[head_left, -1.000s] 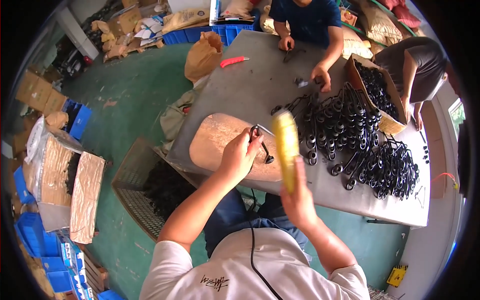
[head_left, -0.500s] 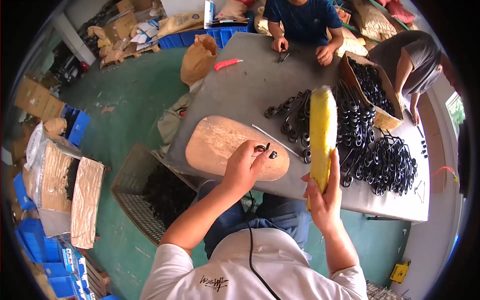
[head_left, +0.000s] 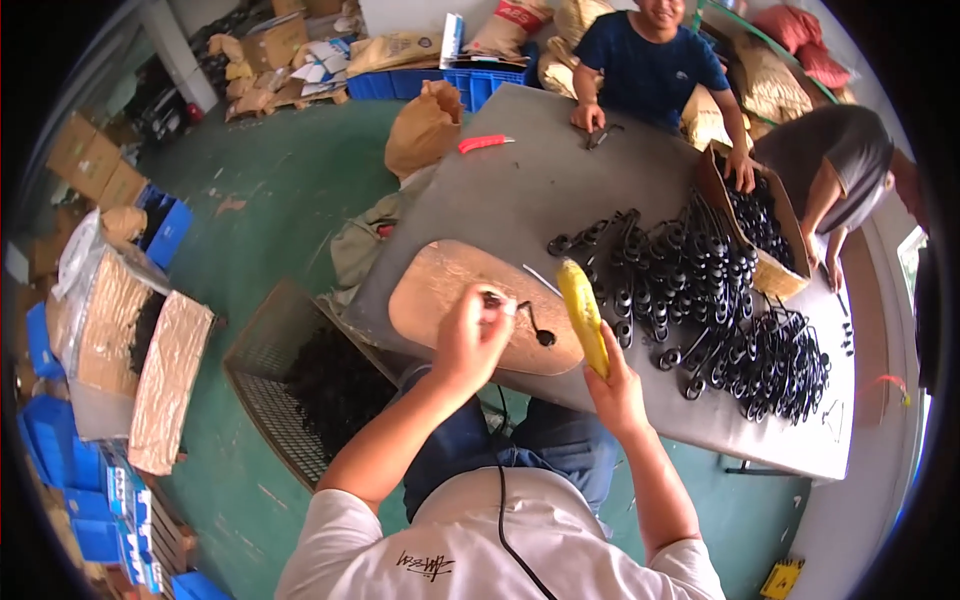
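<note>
My left hand (head_left: 472, 335) is closed, pinching a small black part with a thin stem and a round end (head_left: 545, 338). It hangs over the brown board (head_left: 425, 300), a rounded slab lying on the table's near left side. My right hand (head_left: 615, 385) grips the lower end of a long flat yellow bar (head_left: 583, 315), tilted over the board's right edge. Beside that hand, to the right, lies a large heap of black parts with round ends (head_left: 680, 270). A thin pale rod (head_left: 543, 279) lies behind the board, partly hidden by the bar.
A carton of black parts (head_left: 790, 280) stands on the grey table (head_left: 500, 200) at right. A red-handled cutter (head_left: 486, 143) lies near the far left edge. Across the table a person in a blue shirt (head_left: 640, 75) handles black parts. A crate (head_left: 262, 345) stands on the floor at left.
My right hand has lowered the yellow bar and brought it left, close to the board's edge. The black part now extends farther from my left hand. The person opposite has reached into the carton.
</note>
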